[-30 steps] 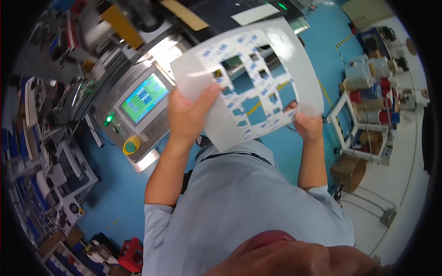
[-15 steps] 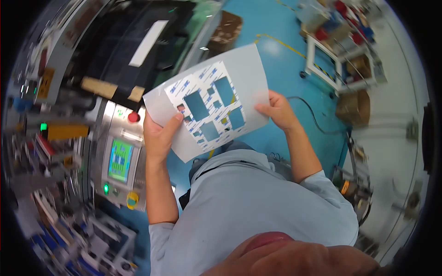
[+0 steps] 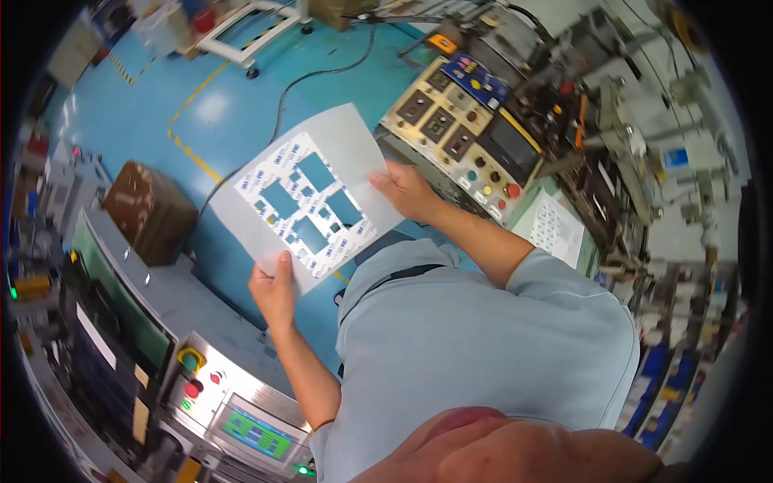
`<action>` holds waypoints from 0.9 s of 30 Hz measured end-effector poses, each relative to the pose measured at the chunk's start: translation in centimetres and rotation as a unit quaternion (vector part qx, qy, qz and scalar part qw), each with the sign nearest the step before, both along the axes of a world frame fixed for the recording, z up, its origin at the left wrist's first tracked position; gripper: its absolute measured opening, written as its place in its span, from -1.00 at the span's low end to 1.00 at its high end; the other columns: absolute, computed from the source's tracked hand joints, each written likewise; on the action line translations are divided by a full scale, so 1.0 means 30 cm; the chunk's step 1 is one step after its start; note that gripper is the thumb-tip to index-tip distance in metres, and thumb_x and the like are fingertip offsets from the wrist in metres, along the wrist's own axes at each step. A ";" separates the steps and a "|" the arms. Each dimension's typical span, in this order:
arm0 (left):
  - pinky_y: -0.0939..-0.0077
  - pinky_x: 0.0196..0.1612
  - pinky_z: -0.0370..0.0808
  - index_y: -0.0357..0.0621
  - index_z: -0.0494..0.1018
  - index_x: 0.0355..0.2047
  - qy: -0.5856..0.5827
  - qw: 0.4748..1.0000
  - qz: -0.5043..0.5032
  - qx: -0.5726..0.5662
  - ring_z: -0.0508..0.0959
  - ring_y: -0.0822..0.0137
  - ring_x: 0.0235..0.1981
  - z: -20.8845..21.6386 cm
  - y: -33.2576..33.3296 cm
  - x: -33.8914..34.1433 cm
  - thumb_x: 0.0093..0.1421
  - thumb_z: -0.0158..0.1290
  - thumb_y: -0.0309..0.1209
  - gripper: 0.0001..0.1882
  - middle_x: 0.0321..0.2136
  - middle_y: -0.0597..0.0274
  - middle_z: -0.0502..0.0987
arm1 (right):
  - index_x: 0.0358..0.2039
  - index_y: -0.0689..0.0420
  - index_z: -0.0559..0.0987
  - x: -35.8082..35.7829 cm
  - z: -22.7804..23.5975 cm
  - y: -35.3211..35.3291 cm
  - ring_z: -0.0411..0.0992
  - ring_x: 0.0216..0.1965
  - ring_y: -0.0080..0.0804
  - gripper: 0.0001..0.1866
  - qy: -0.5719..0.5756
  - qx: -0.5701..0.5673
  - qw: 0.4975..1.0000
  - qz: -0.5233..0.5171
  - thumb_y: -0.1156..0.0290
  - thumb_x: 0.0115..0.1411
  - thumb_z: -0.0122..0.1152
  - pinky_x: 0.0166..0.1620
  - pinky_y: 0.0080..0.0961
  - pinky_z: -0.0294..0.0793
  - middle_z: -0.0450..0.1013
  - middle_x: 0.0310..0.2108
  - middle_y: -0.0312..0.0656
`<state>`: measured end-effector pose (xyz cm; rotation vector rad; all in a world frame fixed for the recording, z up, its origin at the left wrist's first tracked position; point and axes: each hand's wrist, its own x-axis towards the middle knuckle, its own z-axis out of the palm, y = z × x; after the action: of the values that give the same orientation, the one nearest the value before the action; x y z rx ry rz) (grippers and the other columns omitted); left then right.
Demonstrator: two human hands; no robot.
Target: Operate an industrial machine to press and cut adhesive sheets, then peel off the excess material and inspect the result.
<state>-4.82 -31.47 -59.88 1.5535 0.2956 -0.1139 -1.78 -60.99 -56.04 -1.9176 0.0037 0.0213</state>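
I hold a large, slightly curved pale sheet [image 3: 233, 216] out in front of me over the blue floor. On it lies a white, blue-printed panel [image 3: 282, 161] with several rectangular windows and smaller square holes; blue shows through them. My left hand [image 3: 275, 296] pinches the sheet's near left corner, thumb on top and fingers underneath. At the right edge my right hand [image 3: 407, 191] grips the sheet the same way. The fingers below the sheet are partly hidden.
On the right stands a beige control panel [image 3: 439, 125] with knobs and buttons, near a white sheet [image 3: 555, 229] with rows of marks. A machine with a lit touchscreen [image 3: 256, 428] is at lower left. Beyond are a brown box [image 3: 151, 209] and a black cable [image 3: 291, 97].
My body and view have turned right: the touchscreen machine has shifted to the lower left, and the beige control panel has come into view. Both hands still hold the sheet.
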 end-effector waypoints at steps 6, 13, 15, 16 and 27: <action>0.68 -0.39 0.40 -0.34 0.52 -0.32 -0.056 0.995 -0.078 0.033 0.46 0.60 -0.46 0.064 -0.347 0.042 0.25 0.15 -0.36 -0.78 -0.45 0.32 0.57 | -0.13 0.21 0.54 -0.245 -0.058 -0.319 0.38 -0.43 -0.60 -0.70 0.054 0.005 0.987 -0.153 0.24 0.36 0.00 -0.32 -0.53 0.43 0.48 -0.44 -0.32; 0.69 -0.57 0.34 -0.20 0.45 -0.44 -0.055 0.984 -0.164 0.049 0.39 0.62 -0.61 0.053 -0.589 0.135 0.33 0.05 -0.28 -0.73 -0.60 0.36 0.46 | -0.19 0.20 0.56 -0.271 -0.147 -0.678 0.37 -0.49 -0.45 -0.61 0.113 -0.051 0.926 -0.356 0.11 0.30 0.01 -0.37 -0.40 0.39 0.45 -0.54 -0.19; 0.69 -0.54 0.38 -0.20 0.45 -0.41 -0.074 0.979 -0.181 0.060 0.42 0.60 -0.57 0.068 -0.639 0.134 0.34 0.04 -0.29 -0.76 -0.57 0.33 0.48 | -0.21 0.22 0.56 -0.215 -0.241 -0.830 0.47 -0.42 -0.26 -0.59 0.073 -0.046 0.903 -0.421 0.09 0.27 0.01 -0.29 -0.31 0.43 0.49 -0.51 -0.05; 0.68 -0.52 0.39 -0.21 0.45 -0.40 -0.069 0.972 -0.212 0.067 0.44 0.60 -0.54 0.071 -0.654 0.138 0.34 0.04 -0.30 -0.76 -0.54 0.32 0.48 | -0.22 0.23 0.56 -0.171 -0.270 -0.898 0.51 -0.35 -0.17 -0.58 0.069 -0.057 0.884 -0.460 0.08 0.26 0.01 -0.24 -0.27 0.45 0.52 -0.45 -0.01; 0.69 -0.47 0.36 -0.17 0.45 -0.33 0.014 0.946 -0.301 0.116 0.41 0.58 -0.56 -0.023 -0.743 0.163 0.34 0.05 -0.29 -0.80 -0.51 0.32 0.50 | -0.03 0.21 0.48 -0.150 -0.436 -1.173 0.57 -0.22 -0.19 -0.54 0.090 -0.013 0.840 -0.535 0.23 0.12 0.27 -0.12 -0.36 0.51 0.58 -0.26 -0.05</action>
<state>0.07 -53.76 -60.58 1.8370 -0.1617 -0.5969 -6.28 -96.17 -69.11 -1.6948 1.1995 -0.5509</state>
